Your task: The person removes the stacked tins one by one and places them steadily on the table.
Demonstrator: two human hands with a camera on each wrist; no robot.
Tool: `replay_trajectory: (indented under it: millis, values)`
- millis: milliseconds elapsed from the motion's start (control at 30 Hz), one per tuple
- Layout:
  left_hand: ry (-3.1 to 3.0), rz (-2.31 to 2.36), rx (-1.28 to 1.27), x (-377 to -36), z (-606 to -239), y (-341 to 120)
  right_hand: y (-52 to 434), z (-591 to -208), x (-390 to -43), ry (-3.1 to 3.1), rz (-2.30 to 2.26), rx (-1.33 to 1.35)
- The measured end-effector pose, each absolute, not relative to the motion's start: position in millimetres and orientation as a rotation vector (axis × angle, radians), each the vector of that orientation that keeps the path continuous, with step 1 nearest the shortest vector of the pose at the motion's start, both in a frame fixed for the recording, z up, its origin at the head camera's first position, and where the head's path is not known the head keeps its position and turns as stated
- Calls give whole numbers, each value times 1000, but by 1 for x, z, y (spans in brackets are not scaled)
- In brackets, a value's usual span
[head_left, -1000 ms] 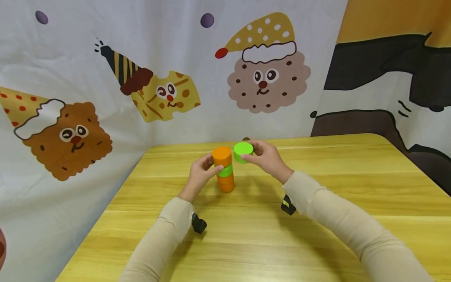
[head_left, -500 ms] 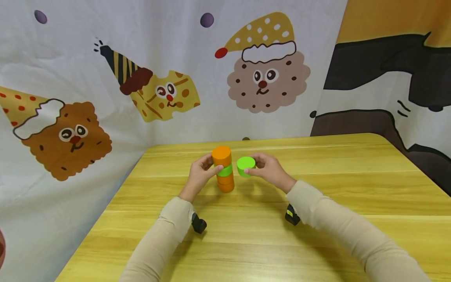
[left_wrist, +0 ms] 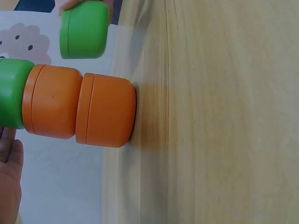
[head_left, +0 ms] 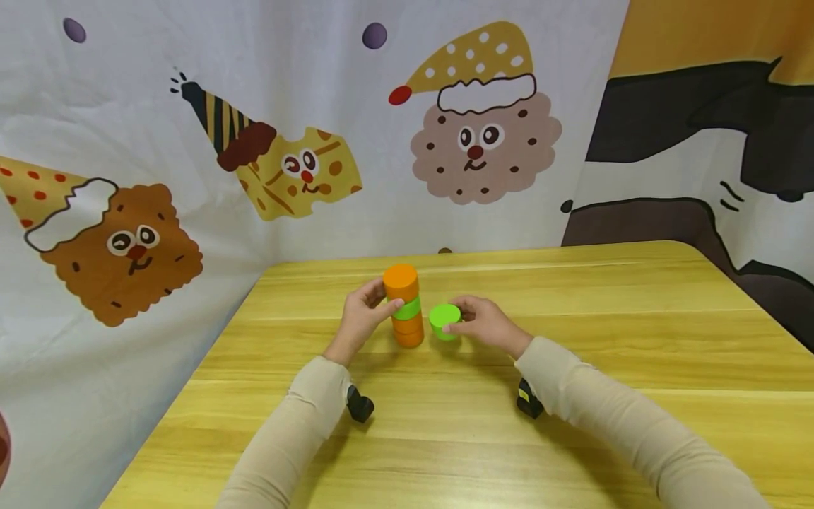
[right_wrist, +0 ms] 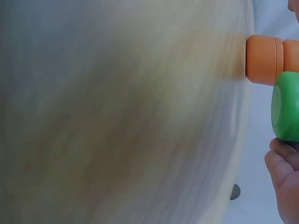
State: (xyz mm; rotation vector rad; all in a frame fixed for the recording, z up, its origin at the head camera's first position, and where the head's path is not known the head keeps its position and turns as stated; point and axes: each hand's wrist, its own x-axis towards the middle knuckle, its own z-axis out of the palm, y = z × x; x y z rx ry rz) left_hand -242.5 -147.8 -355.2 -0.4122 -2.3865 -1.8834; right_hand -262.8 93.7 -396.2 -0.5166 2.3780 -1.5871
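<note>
A stack of small round lidded jars stands upright on the wooden table (head_left: 413, 438). Its top jar (head_left: 400, 283) is orange, a green jar (head_left: 408, 307) sits below that, and two orange jars (left_wrist: 107, 112) form the bottom. My left hand (head_left: 362, 317) grips the stack from the left, thumb at the green jar. To the right of the stack, my right hand (head_left: 488, 325) holds another green jar (head_left: 444, 323) between thumb and fingers. In the left wrist view a gap shows between this jar and the tabletop. It is upright, beside the lower orange jars.
A white cloth (head_left: 305, 237) printed with cartoon food figures hangs behind the table and along its left side. Dark wrist cameras (head_left: 360, 405) hang below both sleeves, close over the tabletop.
My right hand has brought its green jar down from beside the stack's top to beside its lower part, and slightly nearer to me. The left hand and the stack have stayed put.
</note>
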Motion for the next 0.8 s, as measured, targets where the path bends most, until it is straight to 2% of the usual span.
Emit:
replay_trajectory:
  millis: [333,800]
  values:
    - [-2372,-1892,-417,-243,-355,-148,92,-399,-262,2347,-1524,-591]
    - [-2357,-1900,-429,-241,-355,-147,96,-408,-266,2308,-1547,-510]
